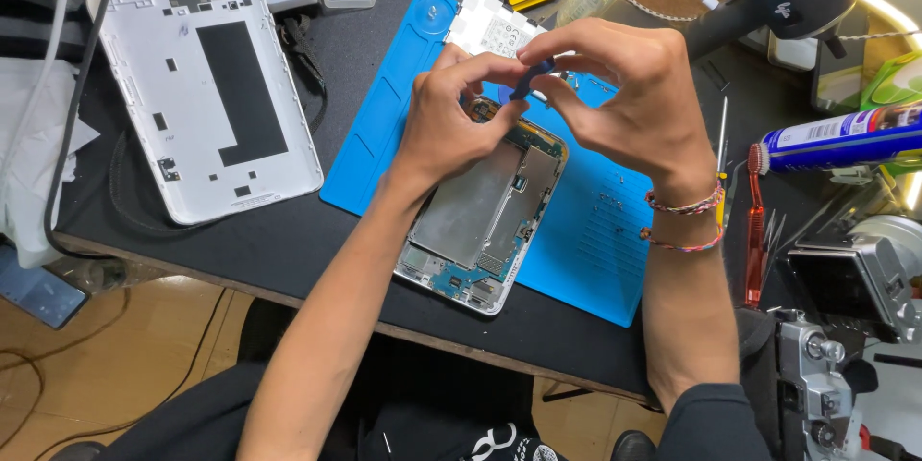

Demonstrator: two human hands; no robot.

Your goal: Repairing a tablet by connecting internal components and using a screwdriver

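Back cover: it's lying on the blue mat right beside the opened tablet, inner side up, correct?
Not quite. The back cover does lie inner side up, but on the black table left of the blue mat, not on it. The opened tablet is what sits on the mat. The head view shows this.

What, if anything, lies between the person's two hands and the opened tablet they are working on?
Nothing visible does. The left hand rests directly on the top end of the opened tablet, and the right hand pinches a small blue tool just above it, over the blue mat.
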